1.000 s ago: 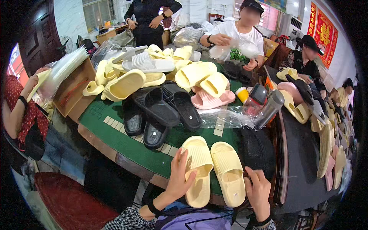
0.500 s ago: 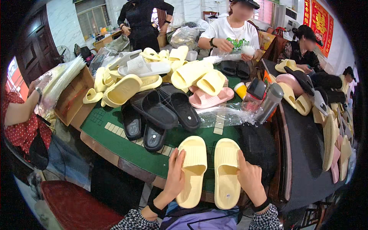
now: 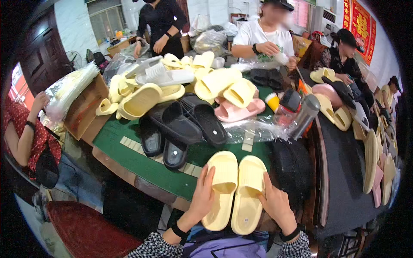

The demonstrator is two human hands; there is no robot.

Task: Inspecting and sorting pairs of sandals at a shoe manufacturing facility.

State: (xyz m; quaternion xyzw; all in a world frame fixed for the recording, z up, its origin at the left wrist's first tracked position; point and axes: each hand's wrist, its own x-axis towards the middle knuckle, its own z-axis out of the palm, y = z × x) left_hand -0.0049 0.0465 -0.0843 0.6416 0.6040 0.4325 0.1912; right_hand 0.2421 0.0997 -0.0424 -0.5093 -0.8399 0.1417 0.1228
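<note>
My left hand [image 3: 202, 194] is closed on the outer side of a pale yellow slide slipper [image 3: 222, 178]. With my right hand [image 3: 276, 201] I grip the outer side of a second pale yellow slide slipper [image 3: 250, 182], which has a small label on its insole. Both slippers have ribbed straps, point away from me and meet side by side along their inner edges, above the near table edge and my lap. Beyond them, black slide slippers [image 3: 175, 122] lie on the green tabletop [image 3: 114, 135].
A heap of yellow slippers [image 3: 140, 101], with grey [image 3: 161, 76] and pink [image 3: 239, 110] ones, covers the far table. A flask [image 3: 304, 116] stands at its right. More slippers [image 3: 371, 161] fill the right-hand table. A cardboard box [image 3: 88, 109] is at left. Several people work around.
The two yellow slippers have come together from slightly apart, with my hands moving inward. The person at the left has shifted an arm, and those opposite have moved too.
</note>
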